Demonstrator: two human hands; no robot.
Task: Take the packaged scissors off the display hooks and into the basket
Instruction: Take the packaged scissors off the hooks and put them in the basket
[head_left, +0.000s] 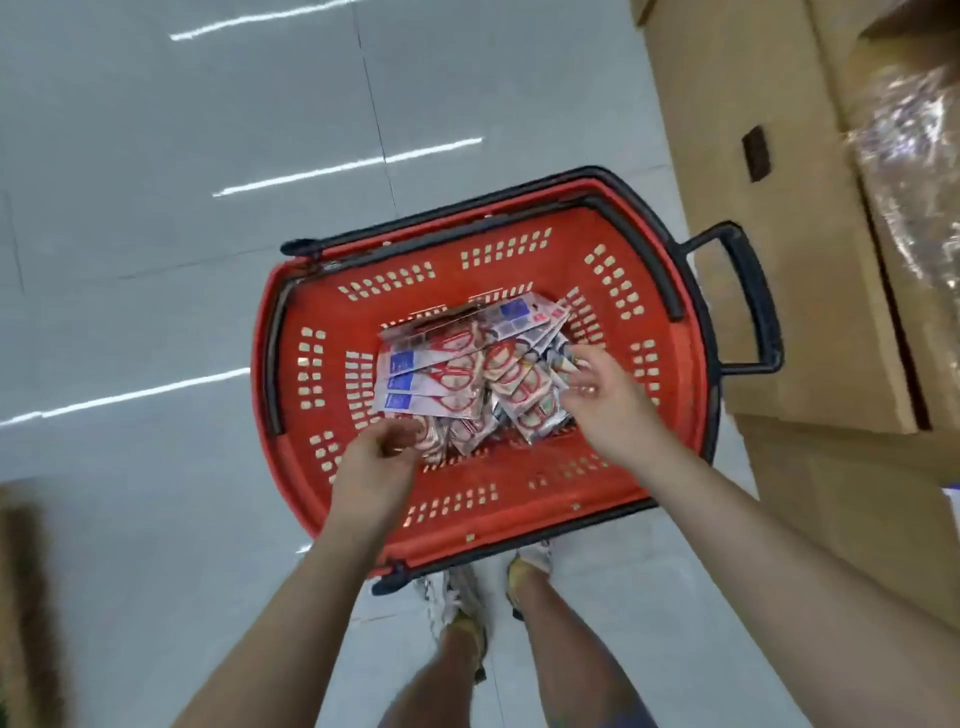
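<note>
Scissors (457, 374) lay heaped in the basket (519, 488) — the drop step, I judged. My right hand (597, 395) hung slack-fingered and my left hand (374, 462) curled, its grip unclear — next I'd reach for the hooks.

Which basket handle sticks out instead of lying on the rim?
The black loop handle at the basket's right end, beside the cardboard box. The two long carry handles lie folded along the rim.

Wide open from above, the basket (519, 522), handles (271, 364) folded to its rim; cardboard boxes (753, 260) crowd the right, floor (156, 208) free left
</note>
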